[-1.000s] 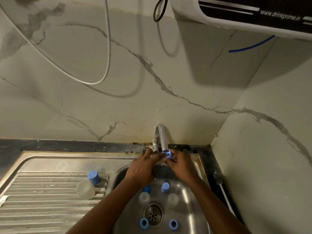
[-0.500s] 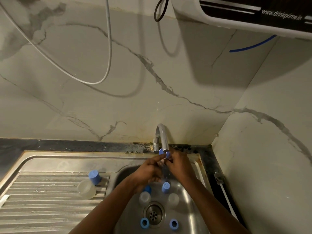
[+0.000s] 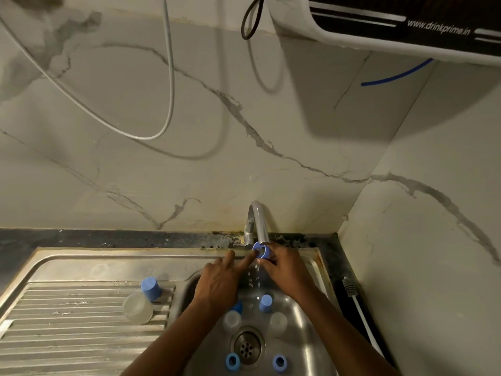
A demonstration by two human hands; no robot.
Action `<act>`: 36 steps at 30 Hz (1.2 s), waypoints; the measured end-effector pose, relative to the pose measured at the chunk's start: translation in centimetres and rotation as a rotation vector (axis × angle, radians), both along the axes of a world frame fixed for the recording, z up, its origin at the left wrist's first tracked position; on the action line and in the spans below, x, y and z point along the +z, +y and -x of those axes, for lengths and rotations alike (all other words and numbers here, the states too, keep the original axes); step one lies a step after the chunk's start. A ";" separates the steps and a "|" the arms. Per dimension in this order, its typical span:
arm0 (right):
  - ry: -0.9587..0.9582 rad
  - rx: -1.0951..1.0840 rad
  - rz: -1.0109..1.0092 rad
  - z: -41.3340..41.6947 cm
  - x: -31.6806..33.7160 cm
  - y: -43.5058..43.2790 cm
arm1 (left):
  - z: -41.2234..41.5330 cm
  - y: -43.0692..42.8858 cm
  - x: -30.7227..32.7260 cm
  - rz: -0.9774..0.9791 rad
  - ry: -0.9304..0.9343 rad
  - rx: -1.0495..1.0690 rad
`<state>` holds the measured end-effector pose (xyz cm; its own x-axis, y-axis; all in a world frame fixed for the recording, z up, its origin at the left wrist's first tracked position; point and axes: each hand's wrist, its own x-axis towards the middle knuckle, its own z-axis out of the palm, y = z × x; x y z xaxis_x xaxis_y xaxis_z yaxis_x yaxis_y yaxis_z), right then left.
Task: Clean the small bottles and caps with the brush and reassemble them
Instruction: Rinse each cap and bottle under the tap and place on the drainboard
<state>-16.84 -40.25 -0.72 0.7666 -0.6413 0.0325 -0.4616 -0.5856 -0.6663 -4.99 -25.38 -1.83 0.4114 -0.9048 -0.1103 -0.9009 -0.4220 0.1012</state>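
Note:
My right hand (image 3: 284,270) holds a blue cap (image 3: 262,251) just under the tap spout (image 3: 260,223), its open side facing left, and water drips from it. My left hand (image 3: 219,283) has its index finger stretched out, the tip touching the cap's rim. In the sink basin (image 3: 309,346) lie two clear small bottles (image 3: 231,320) (image 3: 278,322), a blue cap (image 3: 265,303) and two blue rings (image 3: 232,360) (image 3: 279,362) by the drain (image 3: 247,347). On the drainboard (image 3: 81,335) a clear bottle with a blue cap (image 3: 142,301) lies on its side. No brush is in view.
A marble-look wall rises behind the sink and on the right. A water purifier (image 3: 406,25) hangs at the top right with tubes trailing down. A white cable (image 3: 360,316) lies on the dark counter right of the basin.
My left hand let go of the cap and opened, its index finger now pointing at the cap's rim. Water now drips from the cap.

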 end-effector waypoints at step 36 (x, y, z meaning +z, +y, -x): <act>0.032 -0.041 -0.349 -0.8 -0.9 -1.3 | -1.2 0.7 0.3 0.069 0.352 -0.098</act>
